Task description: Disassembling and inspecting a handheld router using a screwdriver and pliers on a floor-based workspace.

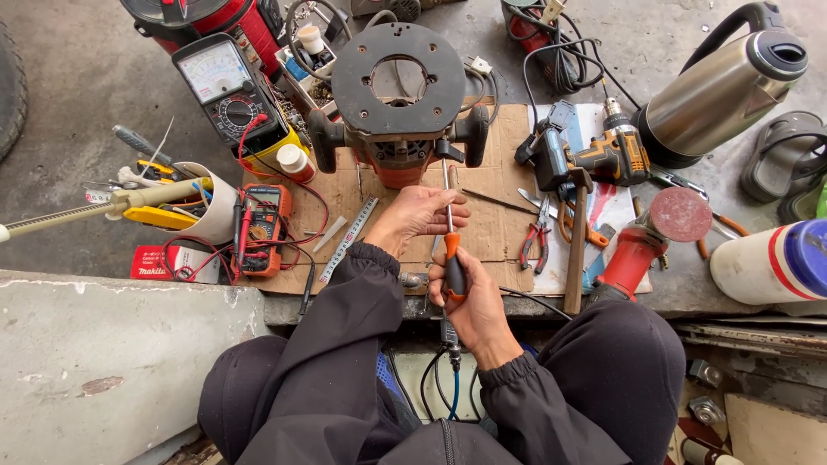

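Right hand (pixel 469 301) clenched on screwdriver (pixel 450 232), shaft running straight away toward router (pixel 399 95); left hand (pixel 418 215) fingers pinching shaft.

right hand (pixel 472 297): grips screwdriver (pixel 450 232) handle | left hand (pixel 418 215): steadies shaft | tip: at upturned router (pixel 398 99)

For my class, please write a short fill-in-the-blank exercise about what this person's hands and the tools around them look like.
1. The right hand grips a screwdriver by its black and ____ handle.
2. The left hand steadies the screwdriver's ____.
3. The screwdriver's tip points at the upturned router, whose round base plate is ____.
4. Right of the pliers lies a ____ with a wooden handle.

Missing words: orange; shaft; black; hammer
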